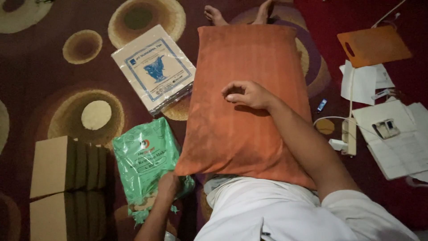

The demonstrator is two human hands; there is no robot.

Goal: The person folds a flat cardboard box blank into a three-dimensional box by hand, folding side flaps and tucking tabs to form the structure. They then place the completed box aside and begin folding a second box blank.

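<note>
Meanwhile left hand (168,184) grips green bag (145,158), right hand (247,94) on orange pillow (236,134)

Cloth, plastic and card on a patterned carpet.
Your right hand (247,93) rests on matt orange cloth pillow (249,120); your left hand (168,184) touches a glossy, crinkled green plastic bag (142,156) beside matt cardboard boxes (58,165).

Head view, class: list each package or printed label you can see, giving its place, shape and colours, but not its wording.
Green plastic packet: lower left on the carpet, torn at its bottom edge, pale label with a red mark; the left hand touches it.
Clear flat packet: upper left beside the orange pillow, square, white sheet with blue border and blue figure.
Cardboard boxes: far left, plain brown, stacked flat.
Right hand: rests on the pillow.
</note>
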